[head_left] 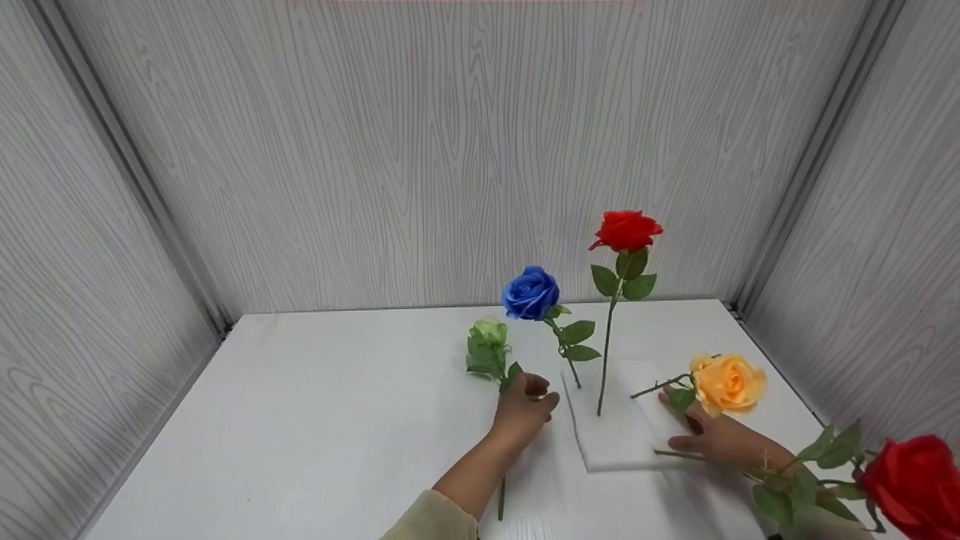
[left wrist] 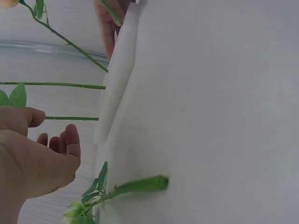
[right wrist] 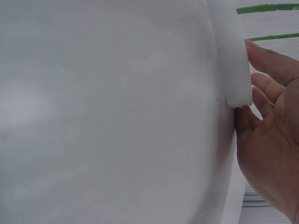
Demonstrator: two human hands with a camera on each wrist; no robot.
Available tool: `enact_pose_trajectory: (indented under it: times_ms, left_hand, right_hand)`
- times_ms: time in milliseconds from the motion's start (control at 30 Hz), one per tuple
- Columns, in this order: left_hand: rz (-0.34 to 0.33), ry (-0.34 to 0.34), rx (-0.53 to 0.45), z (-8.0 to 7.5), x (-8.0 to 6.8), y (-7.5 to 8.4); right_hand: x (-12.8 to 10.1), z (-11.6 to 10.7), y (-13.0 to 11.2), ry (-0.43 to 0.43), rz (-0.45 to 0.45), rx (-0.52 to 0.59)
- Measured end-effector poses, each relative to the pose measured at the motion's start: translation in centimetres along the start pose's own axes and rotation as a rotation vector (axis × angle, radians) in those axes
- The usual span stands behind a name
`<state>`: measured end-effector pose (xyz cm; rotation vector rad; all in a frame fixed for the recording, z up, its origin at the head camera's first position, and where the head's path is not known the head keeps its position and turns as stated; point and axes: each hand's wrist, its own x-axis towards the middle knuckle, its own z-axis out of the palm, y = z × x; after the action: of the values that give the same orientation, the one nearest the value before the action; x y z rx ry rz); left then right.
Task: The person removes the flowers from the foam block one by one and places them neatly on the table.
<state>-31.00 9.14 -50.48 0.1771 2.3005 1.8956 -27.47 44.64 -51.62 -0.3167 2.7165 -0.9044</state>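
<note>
Nearest the camera, a red rose (head_left: 916, 484) and an orange rose (head_left: 727, 383) lie at the right of the white table (head_left: 315, 420), and the right hand (head_left: 712, 439) rests with relaxed, nearly straight fingers against the right edge of the white foam block (head_left: 619, 435), gripping nothing. The left hand (head_left: 523, 411) sits just left of the block, fingers loosely curled over the pale green rose (head_left: 489, 335) — whether it actually grips the stem I cannot tell — whose long axis runs from the near edge away toward the back wall, bloom at the far end. Beyond, a blue rose (head_left: 530, 293) and a second red rose (head_left: 626, 230) stand upright in the block, with bare table spreading left to the side wall.
</note>
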Motion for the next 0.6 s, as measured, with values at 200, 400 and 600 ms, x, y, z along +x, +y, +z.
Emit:
enact_pose_trajectory:
  times_ms: [200,400,600]
  left_hand:
    - [-0.024,0.007,-0.099,0.9,1.9,0.6]
    - [0.011,0.02,-0.176,1.7,2.8,0.7]
    - [0.049,0.05,-0.197,2.8,3.6,0.7]
  right_hand:
    - [-0.2,0.0,-0.8,0.0,0.015,0.011]
    - [-0.1,0.1,-0.3,0.001,0.033,-0.019]
    - [0.0,0.0,0.8,0.015,0.031,-0.071]
